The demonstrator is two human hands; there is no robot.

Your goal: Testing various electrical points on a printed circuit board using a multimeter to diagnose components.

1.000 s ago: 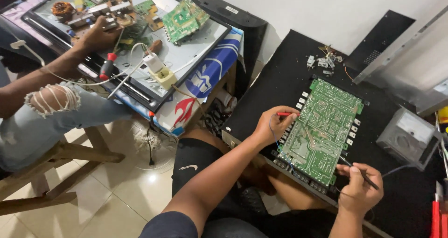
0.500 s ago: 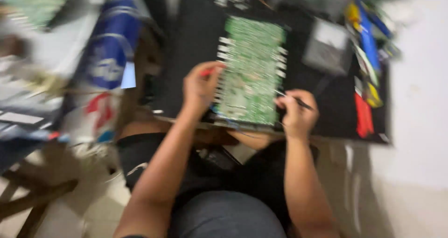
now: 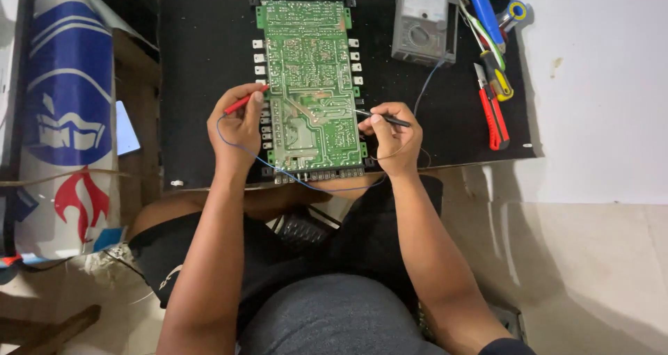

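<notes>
A green circuit board [image 3: 308,83] lies flat on a black mat [image 3: 195,62] in the upper middle of the frame, its long side running away from the person. The left hand [image 3: 238,125] sits at the board's left edge, fingers pinched tight around a red probe [image 3: 243,100] whose tip points toward the board's edge. The right hand [image 3: 393,133] rests at the lower right corner of the board, gripping a black probe [image 3: 379,116] like a pen, its tip touching the board's surface. A thin blue wire [image 3: 306,181] loops from the left hand across the board's near edge. A grey meter [image 3: 419,22] sits just right of the board at the top (its dial faces up). Further right lie a red-handled cutter [image 3: 492,115] and a blue-handled tool [image 3: 482,7], loose on the mat and not in any box or tray.
</notes>
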